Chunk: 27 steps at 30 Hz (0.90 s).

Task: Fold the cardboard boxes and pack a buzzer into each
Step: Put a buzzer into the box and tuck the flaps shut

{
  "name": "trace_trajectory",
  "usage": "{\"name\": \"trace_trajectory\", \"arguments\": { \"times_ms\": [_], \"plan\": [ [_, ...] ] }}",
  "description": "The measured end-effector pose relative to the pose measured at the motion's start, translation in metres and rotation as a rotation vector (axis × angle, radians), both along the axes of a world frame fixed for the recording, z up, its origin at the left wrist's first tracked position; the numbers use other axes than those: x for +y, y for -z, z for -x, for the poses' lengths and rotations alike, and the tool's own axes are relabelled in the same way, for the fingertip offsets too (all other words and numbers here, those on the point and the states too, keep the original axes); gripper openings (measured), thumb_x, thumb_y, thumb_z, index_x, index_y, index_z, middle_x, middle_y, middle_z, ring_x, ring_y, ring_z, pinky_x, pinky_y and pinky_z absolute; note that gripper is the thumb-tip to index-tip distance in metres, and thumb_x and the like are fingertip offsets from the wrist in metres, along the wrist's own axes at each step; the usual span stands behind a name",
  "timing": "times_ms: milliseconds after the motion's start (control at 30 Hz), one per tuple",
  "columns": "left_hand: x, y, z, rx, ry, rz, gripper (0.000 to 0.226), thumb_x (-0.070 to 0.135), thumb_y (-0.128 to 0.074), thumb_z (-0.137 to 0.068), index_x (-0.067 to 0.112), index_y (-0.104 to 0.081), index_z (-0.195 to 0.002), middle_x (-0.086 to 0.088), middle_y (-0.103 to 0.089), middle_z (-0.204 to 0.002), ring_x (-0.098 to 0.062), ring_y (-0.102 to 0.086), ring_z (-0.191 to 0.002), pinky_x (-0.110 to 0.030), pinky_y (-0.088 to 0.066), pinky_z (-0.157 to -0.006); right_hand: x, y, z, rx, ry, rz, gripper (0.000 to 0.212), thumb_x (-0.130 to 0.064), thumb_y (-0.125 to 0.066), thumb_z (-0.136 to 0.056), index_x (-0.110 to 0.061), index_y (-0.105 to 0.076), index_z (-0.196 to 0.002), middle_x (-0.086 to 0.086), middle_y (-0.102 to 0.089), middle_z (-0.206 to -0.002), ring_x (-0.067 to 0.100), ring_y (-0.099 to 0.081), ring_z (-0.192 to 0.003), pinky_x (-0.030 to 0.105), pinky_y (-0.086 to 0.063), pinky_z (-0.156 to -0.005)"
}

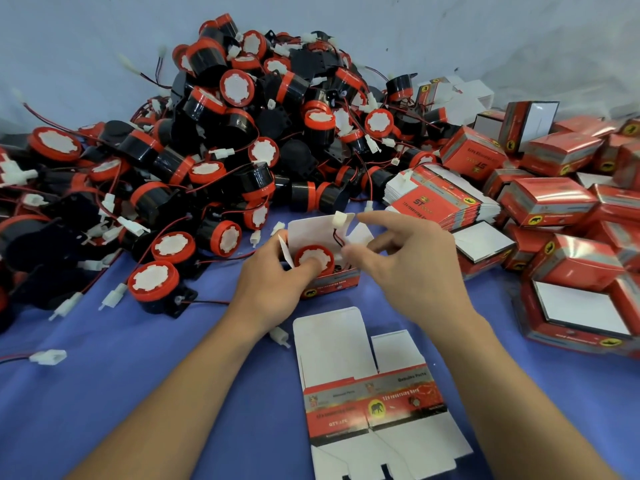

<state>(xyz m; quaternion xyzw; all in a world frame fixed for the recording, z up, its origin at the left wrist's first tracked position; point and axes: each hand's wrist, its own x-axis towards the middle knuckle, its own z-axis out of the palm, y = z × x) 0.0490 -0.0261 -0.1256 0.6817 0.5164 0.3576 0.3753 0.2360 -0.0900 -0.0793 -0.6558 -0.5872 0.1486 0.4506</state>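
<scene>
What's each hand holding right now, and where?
The left hand steadies the open box at its left side, thumb pressing on the buzzer inside. The right hand pinches the buzzer's wire below its white connector.

Small packing workshop: blue-covered bench [104, 393] heaped with loose buzzers [214, 133], a stack of flat cartons [446, 199], and finished red boxes [554, 161] piled right.

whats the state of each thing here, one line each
box in hand: open, flaps up, buzzer inside
buzzer in the box: seated, wire and plug sticking out
left hand: pressing the buzzer down
right hand: pinching the wire
flat box: unfolded, lying near the person
stack of blanks: flat
boxes at right: folded
</scene>
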Motion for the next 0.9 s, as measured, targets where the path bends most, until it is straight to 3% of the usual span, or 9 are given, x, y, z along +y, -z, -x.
{"name": "trace_trajectory", "arguments": {
  "times_ms": [200, 333, 400, 500, 600, 667, 800, 900],
  "plan": [
    [0.002, 0.002, 0.000, 0.001, 0.009, -0.003, 0.030, 0.040, -0.072, -0.094, 0.040, -0.064, -0.123, 0.017, -0.073, -0.107, -0.003, -0.068, -0.099, -0.033, -0.059, -0.084, 0.009, 0.002, 0.022, 0.029, 0.153, -0.197, 0.023, -0.053, -0.078, -0.081, -0.031, -0.074, -0.089, -0.014, -0.064, -0.065, 0.007, -0.059, -0.065, 0.038, -0.052, -0.066],
    [0.003, 0.003, 0.000, 0.010, 0.016, -0.012, 0.029, 0.043, -0.071, -0.093, 0.042, -0.062, -0.121, 0.019, -0.072, -0.105, 0.003, -0.066, -0.094, -0.018, -0.051, -0.072, 0.013, 0.004, 0.033, 0.021, 0.203, -0.281, 0.022, -0.050, -0.074, -0.081, -0.030, -0.066, -0.083, -0.021, -0.065, -0.074, -0.003, -0.057, -0.069, 0.029, -0.051, -0.063],
    [0.003, 0.004, 0.000, 0.008, 0.018, -0.014, 0.027, 0.043, -0.070, -0.094, 0.045, -0.061, -0.119, 0.021, -0.071, -0.104, 0.007, -0.065, -0.093, -0.015, -0.049, -0.071, 0.014, 0.007, 0.034, -0.036, 0.167, -0.265, 0.013, -0.041, -0.074, -0.088, -0.030, -0.068, -0.086, -0.020, -0.067, -0.076, -0.001, -0.058, -0.067, 0.032, -0.053, -0.063],
    [0.003, 0.004, 0.000, 0.002, 0.017, -0.021, 0.027, 0.044, -0.070, -0.093, 0.048, -0.059, -0.117, 0.022, -0.071, -0.103, 0.004, -0.066, -0.094, -0.021, -0.052, -0.074, 0.015, 0.011, 0.033, -0.108, 0.116, -0.249, 0.005, -0.032, -0.074, -0.090, -0.028, -0.073, -0.093, -0.015, -0.070, -0.077, 0.010, -0.058, -0.063, 0.040, -0.055, -0.063],
    [0.002, 0.003, 0.000, -0.005, 0.026, -0.031, 0.020, 0.052, -0.068, -0.089, 0.054, -0.059, -0.107, 0.029, -0.069, -0.099, 0.007, -0.065, -0.092, -0.026, -0.055, -0.074, 0.016, 0.011, 0.035, -0.176, 0.136, -0.187, 0.024, -0.048, -0.074, -0.086, -0.034, -0.071, -0.105, -0.014, -0.074, -0.090, 0.021, -0.064, -0.072, 0.041, -0.054, -0.070],
    [0.001, 0.002, 0.001, -0.009, 0.032, -0.034, 0.019, 0.054, -0.067, -0.087, 0.054, -0.059, -0.105, 0.032, -0.068, -0.098, 0.006, -0.065, -0.091, -0.027, -0.055, -0.073, 0.017, 0.011, 0.036, -0.183, 0.154, -0.163, 0.024, -0.052, -0.069, -0.089, -0.038, -0.070, -0.109, -0.013, -0.076, -0.093, 0.024, -0.066, -0.078, 0.040, -0.053, -0.074],
    [0.002, 0.001, 0.001, -0.005, 0.063, -0.024, 0.019, 0.048, -0.068, -0.091, 0.051, -0.060, -0.108, 0.028, -0.070, -0.098, 0.004, -0.066, -0.092, -0.028, -0.054, -0.075, 0.020, 0.010, 0.036, -0.216, 0.103, -0.124, 0.015, -0.043, -0.062, -0.098, -0.041, -0.073, -0.107, -0.012, -0.076, -0.085, 0.021, -0.066, -0.078, 0.039, -0.051, -0.073],
    [0.002, 0.002, 0.001, 0.006, 0.066, -0.009, 0.021, 0.047, -0.068, -0.095, 0.046, -0.061, -0.114, 0.021, -0.072, -0.102, -0.001, -0.067, -0.094, -0.035, -0.058, -0.081, 0.019, 0.008, 0.036, -0.223, 0.139, -0.189, 0.019, -0.052, -0.068, -0.092, -0.035, -0.071, -0.099, -0.011, -0.074, -0.077, 0.023, -0.059, -0.073, 0.034, -0.041, -0.071]
  ]
}}
